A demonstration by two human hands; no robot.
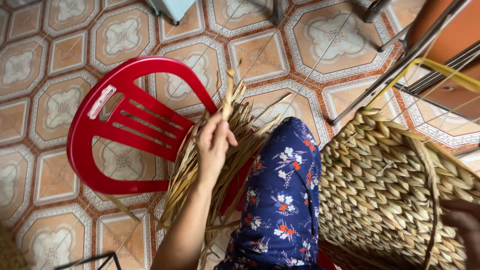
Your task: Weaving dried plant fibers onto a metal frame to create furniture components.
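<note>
**Left hand pinches a dried strand above the bundle; right hand barely in view at the woven basket**

The left hand (pixel 212 145) is raised over a bundle of dried plant strands (pixel 200 175) and is closed in a grasp: fingers curled in, thumb pressed against them, gripping a single dried strand (pixel 229 95) that stands up almost vertically out of the fist. The strand's top end is bent and frayed. The hand is not spread at all; only the strand passes through it.

The bundle lies beneath that hand, draped across the seat of a red plastic chair (pixel 120 125) and fanning out towards the patterned tile floor (pixel 50 65). Its lower ends hang past the chair's front edge. Just beside it, to the right, is the person's knee in blue floral fabric (pixel 282 195).

The right hand (pixel 462 222) shows only as a sliver at the lower right edge of the view, resting against the side of a woven basket (pixel 380 185) made of plaited straw-coloured fibre. Whether it is clenched or loose on the basket cannot be told, since most of it is cut off. A loose plaited band (pixel 434 190) runs down the basket's face close to that hand. Metal legs (pixel 390 75) cross the floor behind the basket.
</note>
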